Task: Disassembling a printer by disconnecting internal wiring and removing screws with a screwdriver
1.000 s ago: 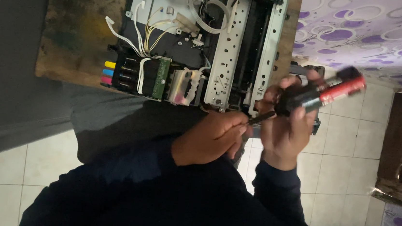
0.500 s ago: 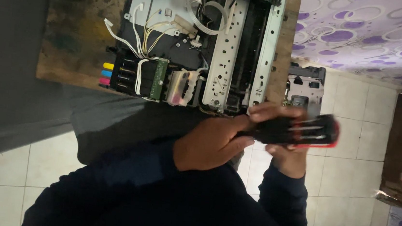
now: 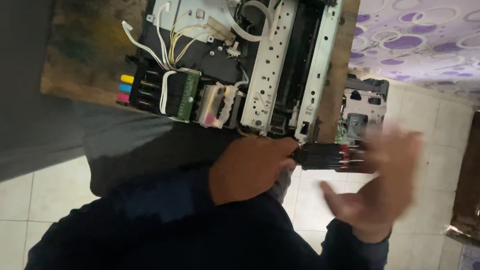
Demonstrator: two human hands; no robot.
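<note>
**Hands and tool beside an opened printer**

The left hand (image 3: pixel 248 167) is gripping a black-and-red tool (image 3: pixel 328 157) just below the printer (image 3: pixel 241 54) on the worktop (image 3: pixel 85 52). The right hand (image 3: pixel 377 184) is spreading open beside it, blurred; the tool's tip is proving indistinct.

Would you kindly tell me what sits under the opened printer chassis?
The opened printer chassis rests on a worn brown wooden board; grey cloth hangs below its edge. Whatever supports the board is hidden.
</note>
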